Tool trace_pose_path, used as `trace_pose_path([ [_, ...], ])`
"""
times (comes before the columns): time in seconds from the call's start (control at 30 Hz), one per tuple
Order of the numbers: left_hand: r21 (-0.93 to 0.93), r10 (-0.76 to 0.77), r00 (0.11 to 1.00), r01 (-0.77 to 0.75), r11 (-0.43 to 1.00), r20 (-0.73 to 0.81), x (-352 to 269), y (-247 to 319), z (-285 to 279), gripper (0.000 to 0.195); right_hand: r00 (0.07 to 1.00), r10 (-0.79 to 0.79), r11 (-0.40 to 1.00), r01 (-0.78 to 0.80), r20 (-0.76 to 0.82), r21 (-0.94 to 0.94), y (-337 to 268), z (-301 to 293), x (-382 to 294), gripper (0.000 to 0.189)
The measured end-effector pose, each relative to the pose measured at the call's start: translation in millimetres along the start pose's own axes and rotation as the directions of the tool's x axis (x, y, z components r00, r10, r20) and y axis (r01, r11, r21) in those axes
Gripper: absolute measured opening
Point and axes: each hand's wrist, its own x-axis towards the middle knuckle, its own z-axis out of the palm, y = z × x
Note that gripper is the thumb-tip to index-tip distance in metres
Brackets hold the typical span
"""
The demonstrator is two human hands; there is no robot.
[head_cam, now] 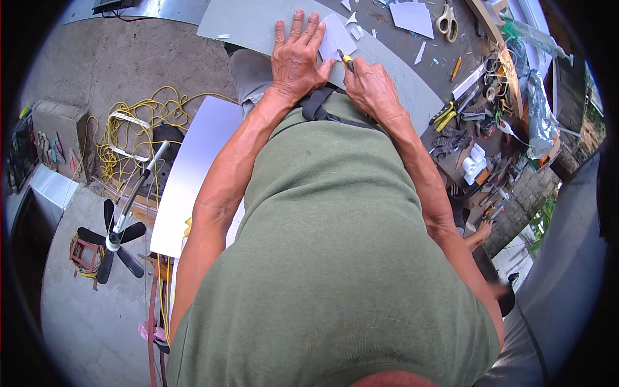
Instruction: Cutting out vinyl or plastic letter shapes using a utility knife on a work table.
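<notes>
My left hand lies flat on a grey board, fingers spread. Its index finger and thumb rest at the left edge of a small white sheet that bears a faint curved line. In my right hand is a yellow and black utility knife, gripped like a pen. The knife's tip is at the lower part of the sheet, near its right side; whether the blade touches it I cannot tell. Narrow white offcuts lie just right of the sheet.
Scissors, a larger white piece, an orange pencil and pliers lie rightward on the table. Cluttered tools and gloves follow. Yellow cable and a black-bladed fan are at left. Another person's hand shows at lower right.
</notes>
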Motion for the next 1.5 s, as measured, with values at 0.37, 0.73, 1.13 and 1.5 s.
trace_pose_path([
  [0.37,0.010,0.017,1.000,-0.016,1.000,-0.012,0.4,0.7,-1.4,0.079,0.996,-0.046,0.993,0.037,-0.081,-0.108,13.2,-0.6,-6.8,0.032],
  [0.73,-0.025,0.110,0.993,-0.111,0.994,-0.030,-8.6,-16.6,-5.6,0.077,0.975,-0.157,0.980,0.173,-0.159,0.097,19.8,5.7,14.9,0.037],
  [1.13,-0.027,0.037,0.996,-0.040,0.999,-0.082,-10.3,-9.5,2.5,0.075,0.986,-0.125,0.981,0.139,-0.114,0.133,5.2,6.7,27.3,0.040],
  [1.5,-0.028,0.024,0.996,-0.026,0.999,-0.085,-10.0,-7.5,2.8,0.075,0.986,-0.121,0.985,0.134,-0.114,0.107,3.7,7.4,28.5,0.040],
])
